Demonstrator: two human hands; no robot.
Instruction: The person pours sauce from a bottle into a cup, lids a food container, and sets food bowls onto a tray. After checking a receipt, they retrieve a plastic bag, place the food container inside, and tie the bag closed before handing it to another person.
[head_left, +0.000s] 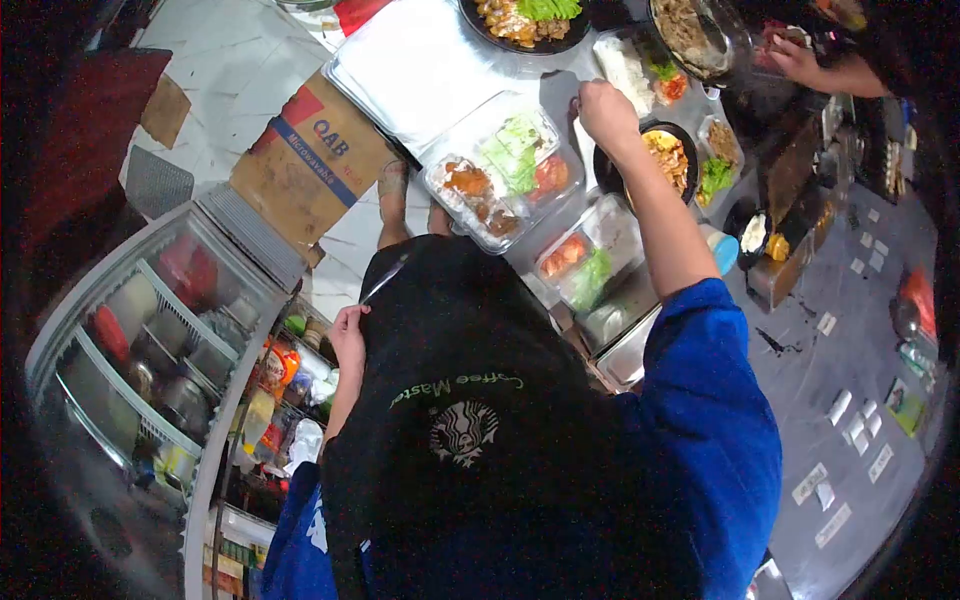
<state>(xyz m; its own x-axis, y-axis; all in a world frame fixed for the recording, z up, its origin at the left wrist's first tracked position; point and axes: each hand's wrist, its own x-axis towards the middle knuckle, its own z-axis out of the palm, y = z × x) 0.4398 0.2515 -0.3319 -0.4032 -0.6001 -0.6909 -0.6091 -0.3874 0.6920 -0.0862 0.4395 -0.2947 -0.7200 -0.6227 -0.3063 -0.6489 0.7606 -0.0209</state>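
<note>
My left hand [348, 335] is low at the left, beside the black apron, its fingers pinched around a thin shiny utensil [385, 280]. Whether that is a spoon or a fork is too blurred to tell. Over the counter, my right hand [608, 110] is closed in a fist, and what it may grip is hidden. Just below that fist is a black bowl [670, 150] of food with egg, partly covered by my forearm. Nearer me stand a clear container [548, 205] with fried pieces, lettuce and tomato, and another clear container [590, 285] with lettuce and tomato.
A co-worker's hand [800, 65] works at the upper right near a meat pan [690, 40]. Stacked clear lids [415, 65] lie beside a cardboard box [315, 160]. At left stands a glass-topped chiller [160, 340]. Small labels [835, 525] dot the grey surface at right.
</note>
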